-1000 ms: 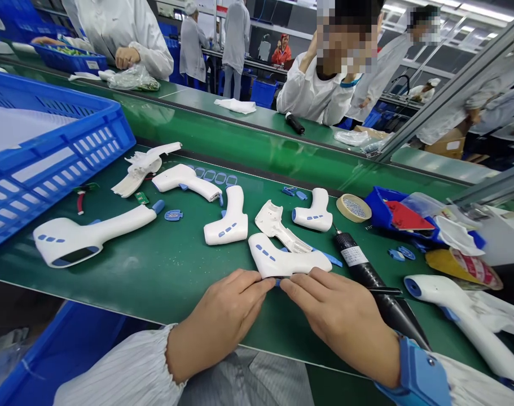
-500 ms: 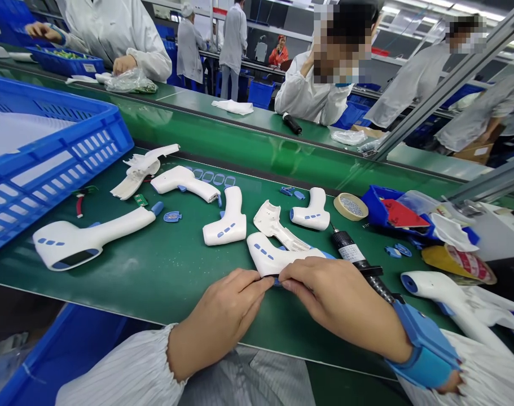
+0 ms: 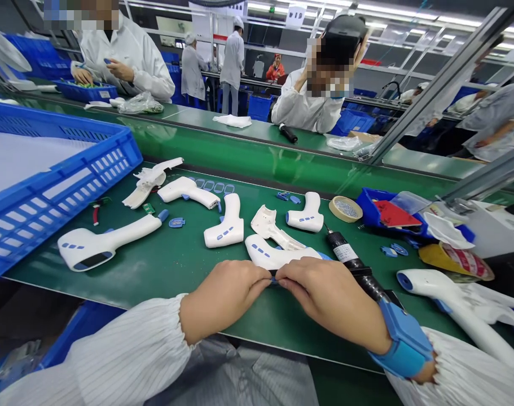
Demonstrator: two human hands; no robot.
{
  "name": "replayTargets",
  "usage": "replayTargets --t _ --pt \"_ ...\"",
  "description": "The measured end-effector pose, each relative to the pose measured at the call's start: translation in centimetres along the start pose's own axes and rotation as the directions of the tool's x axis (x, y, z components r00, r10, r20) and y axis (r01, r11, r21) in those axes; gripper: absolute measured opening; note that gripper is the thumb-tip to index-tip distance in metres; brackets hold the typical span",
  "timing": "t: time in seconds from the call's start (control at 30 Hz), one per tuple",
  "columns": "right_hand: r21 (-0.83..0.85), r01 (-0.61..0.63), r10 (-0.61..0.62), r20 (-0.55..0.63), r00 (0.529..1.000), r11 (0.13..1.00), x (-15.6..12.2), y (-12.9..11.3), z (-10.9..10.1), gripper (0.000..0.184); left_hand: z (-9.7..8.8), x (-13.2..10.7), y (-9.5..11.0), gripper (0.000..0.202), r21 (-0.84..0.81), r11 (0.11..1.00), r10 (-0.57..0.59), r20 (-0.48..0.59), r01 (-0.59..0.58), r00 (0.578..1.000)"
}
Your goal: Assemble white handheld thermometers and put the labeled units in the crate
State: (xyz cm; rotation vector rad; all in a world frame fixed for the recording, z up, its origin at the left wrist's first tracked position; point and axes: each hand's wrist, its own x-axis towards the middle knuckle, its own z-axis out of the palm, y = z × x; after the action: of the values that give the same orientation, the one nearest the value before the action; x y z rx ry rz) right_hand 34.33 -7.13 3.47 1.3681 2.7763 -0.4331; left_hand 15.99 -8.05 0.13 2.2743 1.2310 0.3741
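My left hand (image 3: pixel 227 299) and my right hand (image 3: pixel 328 299) meet at the near side of a white gun-shaped thermometer (image 3: pixel 263 254). Both are closed, thumbs and forefingers pinching a small dark-and-blue part (image 3: pixel 273 278), mostly covered by the fingertips. Right behind lies an open white shell half (image 3: pixel 267 221). An electric screwdriver (image 3: pixel 343 248) rests just beyond my right hand. Farther back are two more white thermometer bodies, one on the left (image 3: pixel 229 225) and one on the right (image 3: pixel 310 213). A longer thermometer (image 3: pixel 87 245) with a dark display lies at the left.
A blue crate (image 3: pixel 117 160) stands at left. Toward the right are a round dish of small parts (image 3: pixel 345 210), a blue bin (image 3: pixel 369 206), a yellow tape roll (image 3: pixel 447 262) and another thermometer (image 3: pixel 421 281). Co-workers sit across the green divider (image 3: pixel 257 158).
The camera view has tilted and shifted slightly. My hands stay together at the small part, the left fingers now more curled. Across the divider, a co-worker's hand has lifted from the plastic bag.
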Motion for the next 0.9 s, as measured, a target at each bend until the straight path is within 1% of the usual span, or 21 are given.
replayTargets --t 0.13,0.3,0.43,0.6,0.9 --pt "0.005 0.012 -0.012 -0.037 0.999 1.0 0.0 0.2 0.2 0.02 -0.9 0.7 0.4 0.025 0.008 1.0 -0.027 0.061 0.027 0.998" --pt "-0.007 0.021 -0.021 -0.047 0.999 1.0 -0.1 0.1 0.1 0.02 -1.5 1.2 1.1 0.024 0.065 0.997 -0.041 0.093 0.036 0.995" --pt "-0.012 0.026 -0.026 -0.056 0.998 1.0 -0.1 0.1 0.0 0.021 -1.9 1.5 1.4 0.023 0.077 0.996 -0.048 0.106 0.04 0.993" --pt "-0.023 0.021 -0.022 -0.049 0.999 1.0 0.0 0.0 0.0 0.021 -2.0 1.8 1.4 0.022 0.084 0.996 -0.051 0.115 0.042 0.992" --pt "-0.031 0.031 -0.033 -0.065 0.997 0.999 -0.1 0.2 0.2 0.02 -2.7 2.7 1.3 0.016 0.047 0.998 -0.056 0.162 0.049 0.985"
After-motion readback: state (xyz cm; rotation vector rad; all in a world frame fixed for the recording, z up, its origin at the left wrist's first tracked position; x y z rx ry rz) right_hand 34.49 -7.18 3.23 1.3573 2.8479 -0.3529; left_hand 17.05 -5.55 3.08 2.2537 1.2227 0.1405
